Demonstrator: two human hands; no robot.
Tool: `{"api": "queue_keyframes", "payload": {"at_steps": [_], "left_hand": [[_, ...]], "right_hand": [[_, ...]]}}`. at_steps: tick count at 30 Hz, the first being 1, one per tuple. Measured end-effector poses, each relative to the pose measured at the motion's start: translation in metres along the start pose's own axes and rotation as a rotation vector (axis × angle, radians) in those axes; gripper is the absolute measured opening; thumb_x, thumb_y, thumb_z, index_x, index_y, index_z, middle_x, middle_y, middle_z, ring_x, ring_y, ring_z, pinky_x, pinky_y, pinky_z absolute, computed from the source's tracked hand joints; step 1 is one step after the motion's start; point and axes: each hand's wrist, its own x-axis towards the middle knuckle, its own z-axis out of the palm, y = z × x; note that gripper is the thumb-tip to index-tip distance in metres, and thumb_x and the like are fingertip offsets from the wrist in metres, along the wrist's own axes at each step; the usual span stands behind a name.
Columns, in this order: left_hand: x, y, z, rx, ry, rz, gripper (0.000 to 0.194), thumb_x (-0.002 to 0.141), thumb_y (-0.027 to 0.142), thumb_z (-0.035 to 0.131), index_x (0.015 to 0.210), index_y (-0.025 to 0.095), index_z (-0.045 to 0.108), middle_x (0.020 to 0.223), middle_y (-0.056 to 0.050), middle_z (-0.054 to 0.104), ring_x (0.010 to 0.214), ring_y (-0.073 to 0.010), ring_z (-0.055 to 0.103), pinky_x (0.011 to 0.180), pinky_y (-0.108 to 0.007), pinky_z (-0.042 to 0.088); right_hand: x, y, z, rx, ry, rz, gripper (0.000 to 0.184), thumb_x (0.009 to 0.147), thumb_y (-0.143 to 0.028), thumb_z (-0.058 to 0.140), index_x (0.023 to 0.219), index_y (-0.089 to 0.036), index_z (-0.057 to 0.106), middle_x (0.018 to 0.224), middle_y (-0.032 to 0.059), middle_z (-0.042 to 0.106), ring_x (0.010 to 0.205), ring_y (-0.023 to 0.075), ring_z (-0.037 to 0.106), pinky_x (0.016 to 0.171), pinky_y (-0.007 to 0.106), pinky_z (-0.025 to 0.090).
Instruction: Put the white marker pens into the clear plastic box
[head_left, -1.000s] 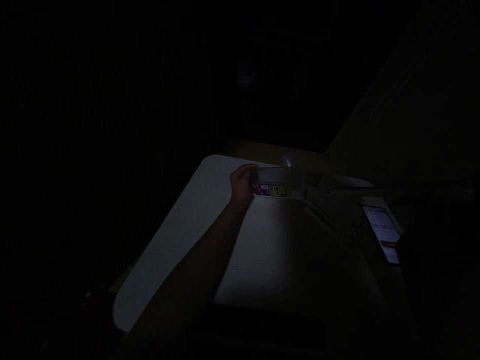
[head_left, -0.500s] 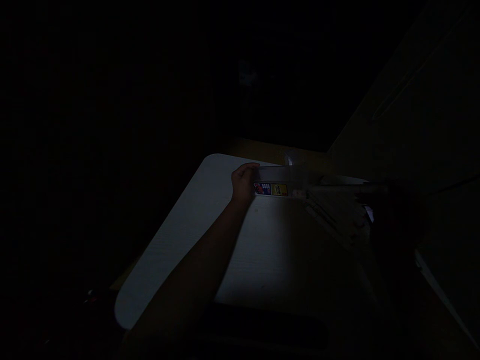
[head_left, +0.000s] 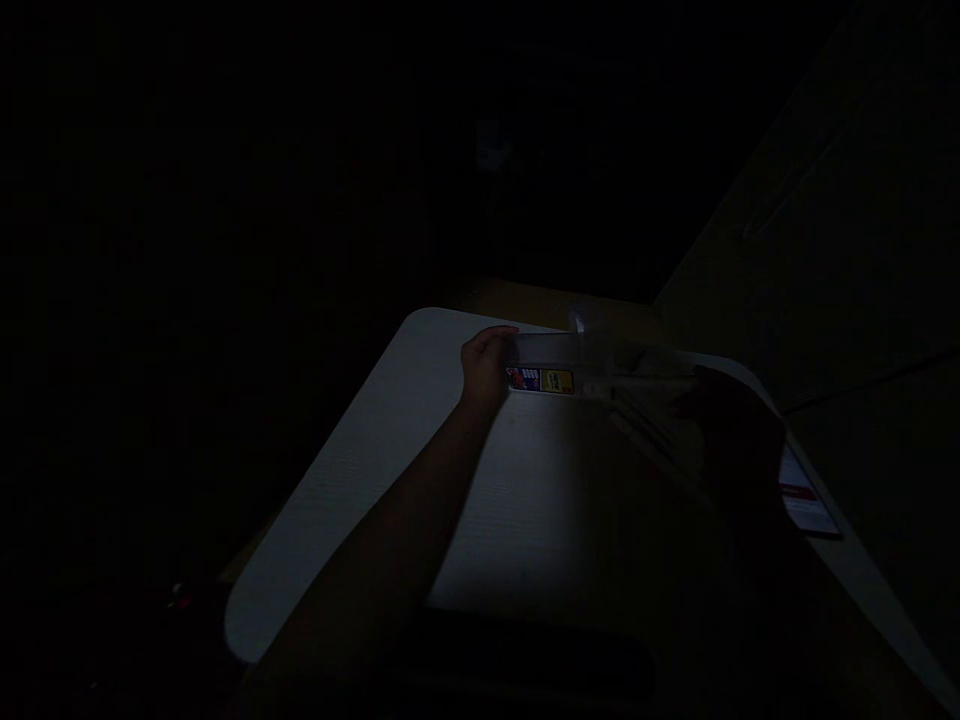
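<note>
The scene is very dark. My left hand (head_left: 486,366) grips the left end of a clear plastic box (head_left: 559,352) with a red, blue and yellow label (head_left: 541,380) on its front, near the far edge of a white table (head_left: 360,470). My right hand (head_left: 731,425) is a dark shape at the right, its fingers near a thin pale stick-like thing (head_left: 645,379) that reaches toward the box. Whether it grips that thing is too dark to tell. Pale objects (head_left: 660,425) lie under it.
A lit phone screen (head_left: 806,497) lies on the table at the right, partly hidden by my right hand. A pale wall or panel (head_left: 840,200) rises at the right. Everything beyond the table is black.
My right hand has come in from the right over the pale objects and now covers part of the phone. My left hand and the box have stayed still.
</note>
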Motion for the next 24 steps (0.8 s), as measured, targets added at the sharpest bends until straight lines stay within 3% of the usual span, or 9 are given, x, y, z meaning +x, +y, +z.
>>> {"api": "queue_keyframes", "payload": {"at_steps": [3, 6, 15, 24], "left_hand": [[0.001, -0.001, 0.001, -0.002, 0.01, -0.017, 0.021, 0.061, 0.021, 0.048, 0.065, 0.018, 0.068, 0.063, 0.0, 0.063, 0.06, -0.0123, 0.053, 0.059, -0.025, 0.041], [0.001, 0.0, 0.001, -0.007, 0.011, -0.018, 0.02, 0.061, 0.022, 0.049, 0.064, 0.018, 0.068, 0.064, 0.0, 0.064, 0.061, -0.0122, 0.054, 0.059, -0.024, 0.041], [0.0, 0.003, 0.002, -0.018, 0.01, -0.035, 0.018, 0.061, 0.023, 0.05, 0.062, 0.018, 0.067, 0.062, 0.0, 0.064, 0.059, -0.0123, 0.054, 0.058, -0.024, 0.042], [0.002, -0.001, 0.0, -0.055, -0.007, -0.031, 0.02, 0.06, 0.022, 0.049, 0.063, 0.018, 0.068, 0.063, 0.0, 0.064, 0.06, -0.0126, 0.055, 0.059, -0.025, 0.042]], "right_hand": [[0.0, -0.001, 0.009, 0.145, -0.018, 0.097, 0.039, 0.083, -0.036, 0.045, 0.111, -0.012, 0.058, 0.084, 0.0101, 0.064, 0.072, 0.0156, 0.06, 0.069, 0.029, 0.048], [0.002, -0.004, 0.016, 0.104, -0.091, 0.1, 0.036, 0.083, -0.036, 0.044, 0.109, -0.016, 0.059, 0.085, 0.008, 0.065, 0.074, 0.0161, 0.061, 0.068, 0.03, 0.049], [0.004, 0.004, 0.033, 0.079, -0.162, -0.011, 0.04, 0.082, -0.043, 0.043, 0.109, -0.02, 0.061, 0.103, 0.008, 0.065, 0.088, 0.0193, 0.062, 0.078, 0.036, 0.05], [0.012, 0.006, 0.052, 0.042, -0.285, -0.091, 0.038, 0.081, -0.035, 0.038, 0.103, -0.02, 0.064, 0.104, 0.006, 0.065, 0.094, 0.0189, 0.061, 0.081, 0.034, 0.048]]}}
